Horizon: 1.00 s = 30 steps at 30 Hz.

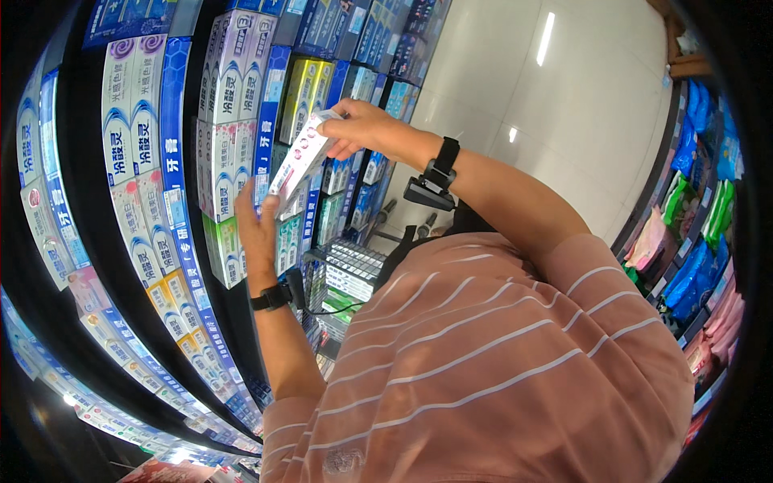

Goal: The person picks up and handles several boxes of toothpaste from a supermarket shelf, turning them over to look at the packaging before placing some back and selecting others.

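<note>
A long white toothpaste box [299,157] with pink-red round pictures is held at a slant in front of the shelves. My right hand [354,129] grips its upper end, the thumb on top and the fingers curled beneath. At the box's lower end is my left hand [258,229], fingers stretched and apart; its thumb tip is at or very near the box. Whether the thumb presses on it is hard to tell. Just beyond the left fingers are shelved white toothpaste boxes [224,165] and a green-and-white box [225,249].
Shelves of toothpaste boxes, edged with blue label strips [173,145], fill the left side. A yellow box [306,88] stands behind the held one. Below my hands is a wire basket [354,262] with boxes. Across the tiled floor [491,105], bagged goods [696,266] line another shelf.
</note>
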Motion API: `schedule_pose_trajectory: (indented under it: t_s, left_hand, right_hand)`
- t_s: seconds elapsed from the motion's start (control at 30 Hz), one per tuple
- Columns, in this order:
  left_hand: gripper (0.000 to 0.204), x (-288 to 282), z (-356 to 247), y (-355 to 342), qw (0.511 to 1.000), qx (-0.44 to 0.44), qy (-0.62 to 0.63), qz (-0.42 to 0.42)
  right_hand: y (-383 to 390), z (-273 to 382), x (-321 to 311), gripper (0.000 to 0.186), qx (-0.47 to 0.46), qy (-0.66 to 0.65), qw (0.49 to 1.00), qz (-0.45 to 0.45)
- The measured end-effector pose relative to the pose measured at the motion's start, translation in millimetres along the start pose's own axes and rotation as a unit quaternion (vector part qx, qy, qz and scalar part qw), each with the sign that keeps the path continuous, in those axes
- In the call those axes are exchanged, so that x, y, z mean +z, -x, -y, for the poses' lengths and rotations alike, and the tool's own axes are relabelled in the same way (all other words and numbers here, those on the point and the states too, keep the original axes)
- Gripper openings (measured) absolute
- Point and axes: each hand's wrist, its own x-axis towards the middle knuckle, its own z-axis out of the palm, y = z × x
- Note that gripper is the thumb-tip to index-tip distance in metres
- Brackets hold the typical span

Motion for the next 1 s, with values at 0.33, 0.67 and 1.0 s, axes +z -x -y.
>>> schedule_pose_trajectory:
  t_s: [0.33,0.67,1.0]
  left_hand:
    - [0.072,-48,61,-104,0.96,-0.203,-0.15,-0.12]
    - [0.085,-54,64,-140,0.952,-0.248,-0.115,-0.135]
    - [0.073,-44,75,-149,0.938,-0.195,-0.174,-0.229]
  right_hand:
    - [19,-9,-15,0.054,0.015,-0.047,0.999,-0.02]
    - [23,-15,-36,0.048,0.039,-0.044,0.997,-0.053]
    - [18,-11,-34,0.044,0.052,-0.043,0.997,-0.042]
